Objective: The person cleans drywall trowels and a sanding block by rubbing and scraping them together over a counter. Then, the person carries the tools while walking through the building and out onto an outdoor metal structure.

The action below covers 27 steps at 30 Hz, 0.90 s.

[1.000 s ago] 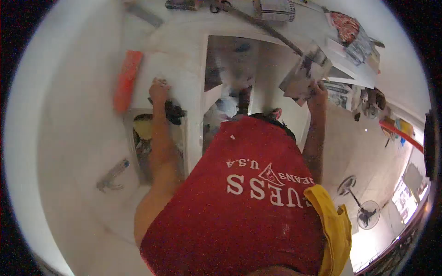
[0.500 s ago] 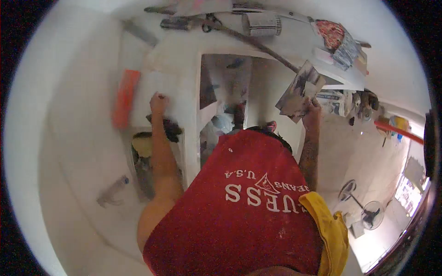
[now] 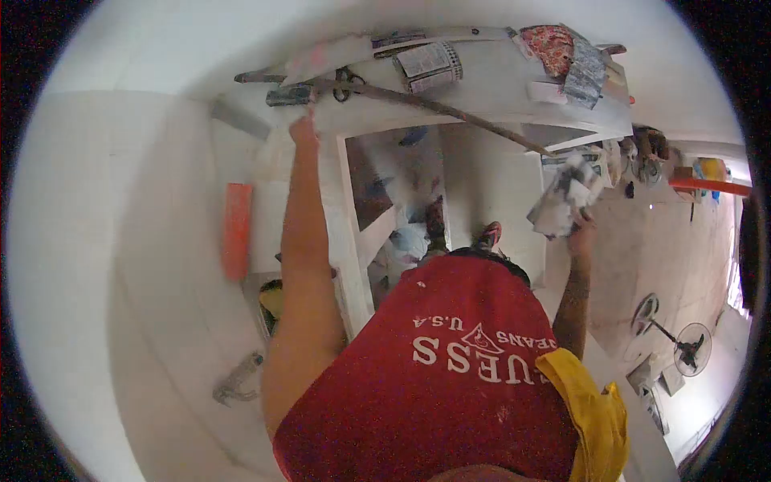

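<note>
My left arm reaches far forward, and my left hand (image 3: 304, 128) is at the right end of a dark rectangular block (image 3: 287, 95) on the white surface. Its fingers are blurred, so whether they grip the block is unclear. Out to the right, my right hand (image 3: 583, 228) is closed on a flat plate (image 3: 554, 207) smeared with grey. A lump of white paste (image 3: 580, 186) seems to lie on the plate, though motion blurs it. Scissors (image 3: 345, 84) rest just right of the block, and a long thin stick (image 3: 434, 106) crosses the surface.
A ribbed can or roll with printing (image 3: 428, 67) and crumpled red-and-grey wrappers (image 3: 566, 60) lie along the far ledge. An orange-red strip (image 3: 237, 231) is at left. Below me a framed opening (image 3: 353, 217) shows my feet. A standing fan (image 3: 691, 349) is at right.
My left hand has moved forward, up to the dark block. My right hand has carried the plate outward to the right and lower. The whole view has shifted slightly.
</note>
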{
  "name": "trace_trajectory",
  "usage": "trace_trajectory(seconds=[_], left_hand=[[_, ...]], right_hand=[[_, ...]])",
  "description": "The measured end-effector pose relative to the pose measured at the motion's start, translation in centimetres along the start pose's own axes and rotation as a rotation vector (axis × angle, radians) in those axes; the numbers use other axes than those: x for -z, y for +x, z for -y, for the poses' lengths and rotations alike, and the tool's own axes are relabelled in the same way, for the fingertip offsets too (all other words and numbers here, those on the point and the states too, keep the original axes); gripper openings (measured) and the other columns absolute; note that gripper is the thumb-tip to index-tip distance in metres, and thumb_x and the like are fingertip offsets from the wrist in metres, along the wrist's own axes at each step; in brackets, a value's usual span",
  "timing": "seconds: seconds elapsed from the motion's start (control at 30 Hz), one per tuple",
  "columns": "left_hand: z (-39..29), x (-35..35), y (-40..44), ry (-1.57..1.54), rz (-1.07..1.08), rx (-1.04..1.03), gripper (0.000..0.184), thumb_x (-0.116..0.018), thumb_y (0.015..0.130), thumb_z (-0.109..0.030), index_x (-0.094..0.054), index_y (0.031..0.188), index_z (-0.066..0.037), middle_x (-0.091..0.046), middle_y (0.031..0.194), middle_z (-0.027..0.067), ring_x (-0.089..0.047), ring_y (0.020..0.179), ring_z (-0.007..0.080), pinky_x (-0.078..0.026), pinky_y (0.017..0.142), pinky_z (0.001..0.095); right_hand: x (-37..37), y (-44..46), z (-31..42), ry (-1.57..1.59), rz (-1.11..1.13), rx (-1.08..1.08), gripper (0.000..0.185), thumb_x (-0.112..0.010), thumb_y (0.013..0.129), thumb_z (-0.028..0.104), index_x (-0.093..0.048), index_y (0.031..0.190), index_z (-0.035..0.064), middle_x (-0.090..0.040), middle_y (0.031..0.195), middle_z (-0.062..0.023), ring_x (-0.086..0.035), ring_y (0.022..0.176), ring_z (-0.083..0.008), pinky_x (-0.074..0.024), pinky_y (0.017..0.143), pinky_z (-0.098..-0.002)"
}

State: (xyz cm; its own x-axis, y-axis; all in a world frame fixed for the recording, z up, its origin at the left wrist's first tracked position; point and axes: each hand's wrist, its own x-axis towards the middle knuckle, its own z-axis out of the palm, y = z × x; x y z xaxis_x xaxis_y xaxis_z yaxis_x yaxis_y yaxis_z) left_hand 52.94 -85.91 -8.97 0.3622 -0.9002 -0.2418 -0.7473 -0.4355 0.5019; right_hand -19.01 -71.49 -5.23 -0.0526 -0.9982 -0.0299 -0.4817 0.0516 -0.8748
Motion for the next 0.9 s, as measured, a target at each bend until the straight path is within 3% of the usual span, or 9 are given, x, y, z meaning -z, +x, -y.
trace_trajectory(seconds=[0.1,0.3,0.43,0.47,0.5,0.63,0.7,0.83,0.9], left_hand=[[-4.0,4.6,3.4,0.966,-0.082,-0.045,0.06,-0.064,0.078,-0.03,-0.042,0.133,-0.02,-0.062,0.097,0.0047,-0.064,0.085,0.0231,-0.049,0.067,0.038],[-2.6,3.9,8.9,0.711,-0.146,-0.11,0.052,-0.064,0.077,-0.029,-0.047,0.124,-0.014,-0.062,0.098,0.0078,-0.062,0.085,0.0252,-0.05,0.069,0.0386],[-3.4,3.5,12.0,0.588,-0.091,-0.255,0.047,-0.063,0.076,-0.028,-0.051,0.118,-0.01,-0.062,0.099,0.0098,-0.062,0.086,0.0267,-0.05,0.07,0.039],[-4.3,3.5,11.9,0.51,-0.085,-0.26,0.046,-0.063,0.076,-0.028,-0.052,0.117,-0.009,-0.062,0.099,0.0103,-0.061,0.086,0.027,-0.05,0.07,0.0391],[-4.3,3.3,12.2,0.472,-0.077,-0.254,0.045,-0.063,0.076,-0.028,-0.053,0.115,-0.008,-0.062,0.099,0.0108,-0.061,0.086,0.0274,-0.05,0.071,0.0392],[-4.8,3.1,7.4,-0.553,-0.092,0.457,0.042,-0.063,0.075,-0.027,-0.056,0.109,-0.004,-0.061,0.1,0.0128,-0.061,0.086,0.0288,-0.051,0.072,0.0395],[-1.4,3.5,5.3,-0.962,-0.214,0.739,0.04,-0.062,0.075,-0.027,-0.058,0.106,-0.002,-0.061,0.1,0.0138,-0.06,0.087,0.0295,-0.051,0.072,0.0397],[1.4,1.9,0.2,-1.26,0.152,-0.021,0.04,-0.058,0.077,-0.023,-0.056,0.11,-0.001,-0.057,0.105,0.0146,-0.057,0.09,0.0283,-0.05,0.071,0.0415],[0.9,-1.5,-2.8,-1.426,0.442,0.056,0.04,-0.058,0.078,-0.023,-0.055,0.112,-0.002,-0.056,0.107,0.0147,-0.056,0.092,0.0282,-0.051,0.071,0.0397]], right_hand=[[2.7,-3.9,-0.3,-0.097,-0.026,0.004,0.034,-0.052,0.082,0.004,-0.057,0.115,-0.0029,-0.059,0.102,-0.0068,-0.056,0.088,-0.0185,-0.0465,0.074,-0.0289],[5.4,-11.1,-0.9,-0.609,-0.127,0.003,0.03,-0.052,0.085,0.013,-0.059,0.109,-0.0029,-0.058,0.09,-0.0041,-0.053,0.076,-0.0146,-0.0442,0.066,-0.0295],[4.0,-16.2,-1.5,-0.35,-0.333,-0.276,0.021,-0.05,0.091,0.019,-0.062,0.095,0.002,-0.056,0.073,-0.006,-0.047,0.066,-0.0137,-0.0415,0.061,-0.0302],[4.3,-16.4,-4.7,-0.712,-0.34,-0.142,0.021,-0.051,0.09,0.019,-0.062,0.09,0.0011,-0.052,0.067,-0.0065,-0.045,0.064,-0.014,-0.0411,0.06,-0.0309],[3.9,-15.3,-3.3,0.038,-0.521,-0.491,0.018,-0.053,0.088,0.018,-0.062,0.088,0.002,-0.052,0.066,-0.002,-0.046,0.061,-0.0136,-0.041,0.059,-0.0312],[6.4,-12.3,2.5,0.498,-0.565,-0.501,0.035,-0.063,0.085,0.037,-0.066,0.096,0.0034,-0.062,0.078,-0.001,-0.051,0.068,-0.0091,-0.041,0.062,-0.0255],[2.3,-11.5,0.1,0.549,-0.665,-0.485,0.026,-0.064,0.085,0.027,-0.067,0.093,0.0025,-0.062,0.078,0.0021,-0.05,0.063,-0.009,-0.0405,0.056,-0.025],[1.1,-10.9,1.6,0.991,-0.752,-0.345,0.017,-0.061,0.085,0.013,-0.063,0.097,0.0009,-0.064,0.086,-0.0011,-0.058,0.071,-0.0111,-0.0464,0.065,-0.0264],[1.0,-11.0,0.4,1.155,-0.768,-0.319,0.017,-0.059,0.086,0.01,-0.062,0.099,0.0005,-0.065,0.09,-0.0029,-0.061,0.077,-0.0121,-0.0488,0.071,-0.0268]])
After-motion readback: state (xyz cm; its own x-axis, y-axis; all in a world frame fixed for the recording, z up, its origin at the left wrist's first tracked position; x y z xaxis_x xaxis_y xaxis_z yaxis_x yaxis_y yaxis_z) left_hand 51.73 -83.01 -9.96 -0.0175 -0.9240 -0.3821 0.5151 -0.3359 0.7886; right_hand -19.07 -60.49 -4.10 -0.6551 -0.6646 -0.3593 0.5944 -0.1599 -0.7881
